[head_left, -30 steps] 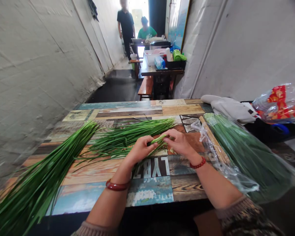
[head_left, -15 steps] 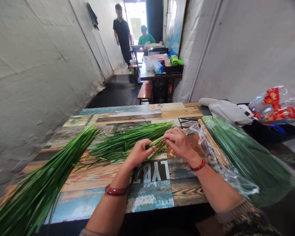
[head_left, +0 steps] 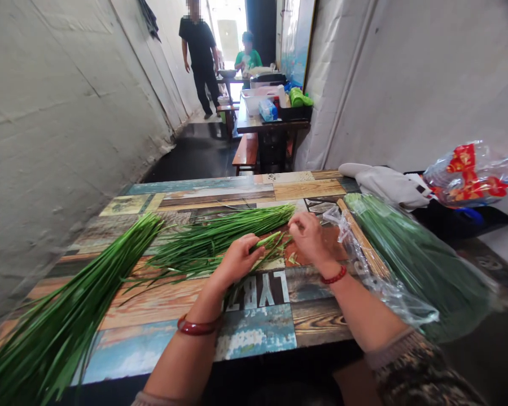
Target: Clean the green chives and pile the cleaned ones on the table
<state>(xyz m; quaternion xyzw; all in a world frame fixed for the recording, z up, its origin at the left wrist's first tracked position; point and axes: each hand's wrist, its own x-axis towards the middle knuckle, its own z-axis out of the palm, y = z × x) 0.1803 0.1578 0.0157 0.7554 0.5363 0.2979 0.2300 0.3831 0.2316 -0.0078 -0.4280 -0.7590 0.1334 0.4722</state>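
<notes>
My left hand point(head_left: 239, 260) is closed around a few garlic chives point(head_left: 270, 240), their pale ends pointing right towards my other hand. Just right of those ends is my right hand point(head_left: 310, 238), its fingers curled and pinched together; whatever they hold, if anything, is too small to make out. Behind my left hand lies a loose pile of garlic chives point(head_left: 228, 228) on the patterned tabletop point(head_left: 258, 332). Small pale trimmings point(head_left: 294, 259) lie below my right hand. A larger bunch of chives point(head_left: 80, 287) spreads along the table's left side.
At right, more chives sit in a clear plastic bag point(head_left: 415, 265) beside a bundle of thin brown sticks point(head_left: 366, 242). Beyond are a pale cap-like cloth point(head_left: 389, 183) and a red-printed plastic bag point(head_left: 469, 175). Two people are farther back, near another table point(head_left: 258, 125).
My right hand has drawn away from the chive ends, leaving a gap. The left hand keeps its hold. The standing person has come nearer, and the view has shifted slightly.
</notes>
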